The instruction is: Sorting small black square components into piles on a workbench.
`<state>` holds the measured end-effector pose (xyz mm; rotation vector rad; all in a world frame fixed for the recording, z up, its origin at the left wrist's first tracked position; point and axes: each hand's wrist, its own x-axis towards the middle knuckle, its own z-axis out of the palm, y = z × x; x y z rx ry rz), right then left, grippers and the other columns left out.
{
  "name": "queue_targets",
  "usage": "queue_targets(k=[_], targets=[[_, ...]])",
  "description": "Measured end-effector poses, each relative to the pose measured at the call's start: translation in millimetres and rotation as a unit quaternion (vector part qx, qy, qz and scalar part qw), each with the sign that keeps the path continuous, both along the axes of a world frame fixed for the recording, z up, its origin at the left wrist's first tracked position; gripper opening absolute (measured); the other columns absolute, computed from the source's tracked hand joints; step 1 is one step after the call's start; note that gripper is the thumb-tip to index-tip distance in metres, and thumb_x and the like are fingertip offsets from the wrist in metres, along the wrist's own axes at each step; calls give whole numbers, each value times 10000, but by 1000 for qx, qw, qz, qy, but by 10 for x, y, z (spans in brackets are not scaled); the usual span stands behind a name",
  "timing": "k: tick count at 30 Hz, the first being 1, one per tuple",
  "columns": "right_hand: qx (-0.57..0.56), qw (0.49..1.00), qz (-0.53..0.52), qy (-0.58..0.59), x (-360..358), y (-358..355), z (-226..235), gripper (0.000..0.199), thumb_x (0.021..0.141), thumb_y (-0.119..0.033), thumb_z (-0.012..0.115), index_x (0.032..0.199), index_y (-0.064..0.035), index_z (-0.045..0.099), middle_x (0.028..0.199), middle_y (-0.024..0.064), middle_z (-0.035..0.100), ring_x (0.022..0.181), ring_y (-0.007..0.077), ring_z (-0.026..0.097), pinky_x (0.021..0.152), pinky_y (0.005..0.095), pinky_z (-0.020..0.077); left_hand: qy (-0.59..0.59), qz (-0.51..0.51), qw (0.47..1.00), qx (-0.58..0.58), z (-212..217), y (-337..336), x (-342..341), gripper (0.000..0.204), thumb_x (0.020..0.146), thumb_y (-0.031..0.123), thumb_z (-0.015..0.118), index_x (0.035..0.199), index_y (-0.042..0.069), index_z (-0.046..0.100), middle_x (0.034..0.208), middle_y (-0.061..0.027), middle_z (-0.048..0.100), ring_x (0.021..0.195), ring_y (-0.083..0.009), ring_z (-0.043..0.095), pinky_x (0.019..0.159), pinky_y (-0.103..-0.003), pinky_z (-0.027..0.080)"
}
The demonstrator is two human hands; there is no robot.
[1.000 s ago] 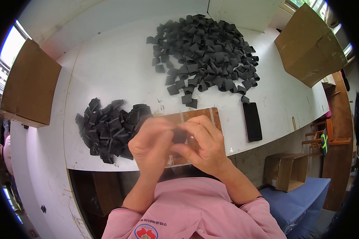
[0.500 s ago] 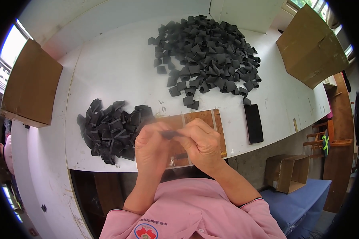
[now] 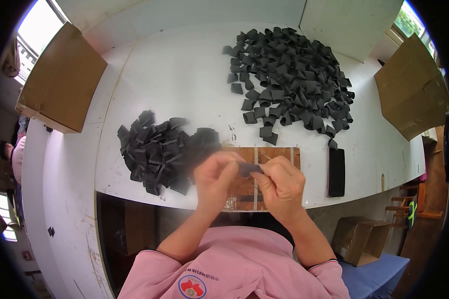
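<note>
Between my two hands, above a brown wooden board, is a small dark grey fabric piece. My left hand is closed at its left end. The fingers of my right hand pinch its right end. To the left of my hands lies a pile of flat dark fabric pieces, several showing a lighter strip. Farther back, a larger heap of dark grey pieces curled into short tubes spreads over the white table.
A black phone lies right of the board. Cardboard boxes stand at the left and right of the table. Below the table's right edge are an open carton and a blue-covered surface. Another person is at the far left.
The whole view has shifted, so the table and piles appear farther right. My hands still hold the small fabric piece between them, and more of it shows now.
</note>
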<state>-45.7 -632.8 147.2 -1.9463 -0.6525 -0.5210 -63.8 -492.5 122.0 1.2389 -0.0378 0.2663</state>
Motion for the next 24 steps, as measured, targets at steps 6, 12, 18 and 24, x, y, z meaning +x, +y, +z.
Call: queue_targets(k=[6,12,18,24], targets=[[371,865,58,332,312,-350,215,185,867,-182,517,821,-13,575,636,-17,518,519,28,415,440,165,310,19,286,764,579,-558,1106,810,243,733,65,539,970,10,535,913,-154,552,868,-316,523,732,-403,423],[254,873,-31,414,-111,-305,-221,300,897,-253,448,915,14,584,628,-4,525,511,28,409,451,162,325,169,120,602,771,-868,1434,1101,120,743,85,535,827,33,604,913,-149,554,874,-317,521,732,-411,413],[162,847,90,499,-326,-151,-363,312,881,-270,490,932,25,578,671,9,546,559,46,464,482,173,372,-89,92,829,545,-436,769,522,161,662,-55,586,781,50,616,1014,-135,536,847,-253,520,719,-322,432],[395,673,130,612,-310,-26,-485,164,852,-194,545,875,-36,583,740,-4,562,593,62,512,492,206,417,-216,-8,853,475,-132,171,-301,265,598,-26,631,843,72,619,1072,-171,507,977,-309,496,817,-365,412]])
